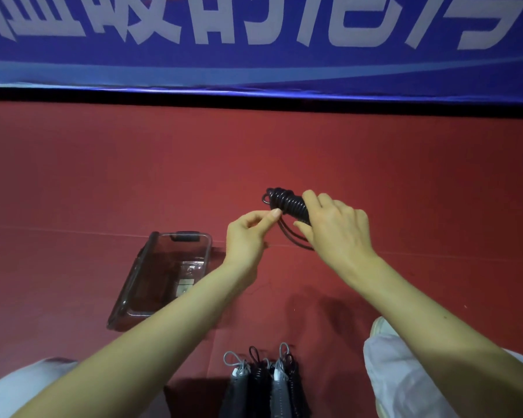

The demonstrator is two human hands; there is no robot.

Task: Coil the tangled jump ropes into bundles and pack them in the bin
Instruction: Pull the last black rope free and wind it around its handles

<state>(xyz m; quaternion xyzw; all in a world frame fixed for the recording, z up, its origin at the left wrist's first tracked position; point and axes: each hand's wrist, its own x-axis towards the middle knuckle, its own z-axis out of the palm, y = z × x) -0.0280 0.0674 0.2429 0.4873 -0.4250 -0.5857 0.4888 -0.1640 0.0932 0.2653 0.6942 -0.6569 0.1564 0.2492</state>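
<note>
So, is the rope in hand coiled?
Mostly coiled: rope wound in tight turns, gripped by right hand; left hand pinches a loose end.

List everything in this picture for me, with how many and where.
Rope bundle: one, black, held up between both hands, strands hanging below.
Finished bundles: about four, grey and black, on floor at bottom centre.
Bin: one, clear plastic, on floor at left.
Banner: one, blue with white characters, along the back.
Floor: red, underneath everything.
Trouser legs: two, white, bottom corners.
Left hand: one, fingers pinching a strand.
Right hand: one, gripping the bundle.
</note>
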